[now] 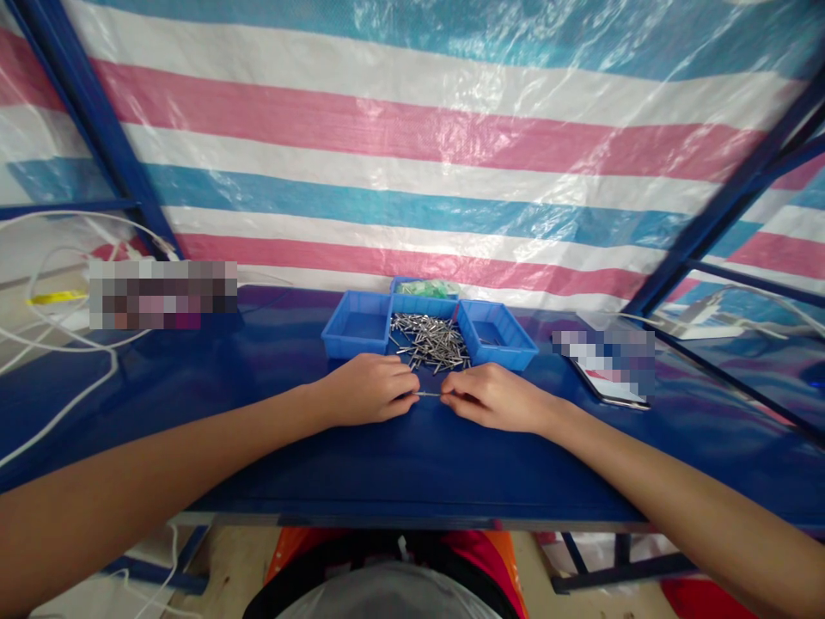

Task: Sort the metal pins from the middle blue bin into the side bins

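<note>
Between front and back edges of the blue counter (400,477), a thin metal pin (429,394) bridges the left hand (374,389) and right hand (495,395), each pinching one end.

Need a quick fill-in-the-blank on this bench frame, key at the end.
1. The left hand and right hand grip opposite ____ of a thin metal piece.
2. The left bin and right bin are both coloured ____.
3. The phone lies to the person's ____.
4. The sheet behind the table is patterned with ____.

Key: ends; blue; right; stripes
</note>
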Demonstrator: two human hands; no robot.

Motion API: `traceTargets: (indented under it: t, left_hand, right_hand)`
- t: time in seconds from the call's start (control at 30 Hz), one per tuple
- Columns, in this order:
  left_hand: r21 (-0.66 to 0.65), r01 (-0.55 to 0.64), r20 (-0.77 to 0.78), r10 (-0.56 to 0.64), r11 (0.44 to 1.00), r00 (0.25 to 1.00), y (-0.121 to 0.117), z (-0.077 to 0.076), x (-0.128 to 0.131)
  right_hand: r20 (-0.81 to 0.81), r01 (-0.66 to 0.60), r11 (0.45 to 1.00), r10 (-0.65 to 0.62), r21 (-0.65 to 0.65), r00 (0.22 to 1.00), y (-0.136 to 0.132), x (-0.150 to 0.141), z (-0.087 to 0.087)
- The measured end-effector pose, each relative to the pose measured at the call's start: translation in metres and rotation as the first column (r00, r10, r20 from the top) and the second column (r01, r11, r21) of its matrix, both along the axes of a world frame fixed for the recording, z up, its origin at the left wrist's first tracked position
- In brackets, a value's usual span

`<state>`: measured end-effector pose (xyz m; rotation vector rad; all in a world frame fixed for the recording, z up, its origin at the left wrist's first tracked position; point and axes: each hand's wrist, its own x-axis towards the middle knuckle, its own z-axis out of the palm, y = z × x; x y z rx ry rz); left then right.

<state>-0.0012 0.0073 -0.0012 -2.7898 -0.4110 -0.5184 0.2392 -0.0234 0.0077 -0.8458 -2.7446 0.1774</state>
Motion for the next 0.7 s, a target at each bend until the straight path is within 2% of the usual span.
traceTargets:
  t: [0.2, 0.7]
  left_hand:
    - [0.050, -0.004, -0.021, 0.005, 0.999, 1.000, 0.0000, 0.0011, -0.0007]
    - [0.063, -0.008, -0.025, 0.010, 0.998, 1.000, -0.0018, 0.0040, 0.0000]
  right_hand:
    - [0.010, 0.002, 1.000, -0.002, 0.015, 1.000, 0.0015, 0.0005, -0.0003]
    - [0.026, 0.012, 1.000, -0.012, 0.015, 1.000, 0.0007, 0.0003, 0.0022]
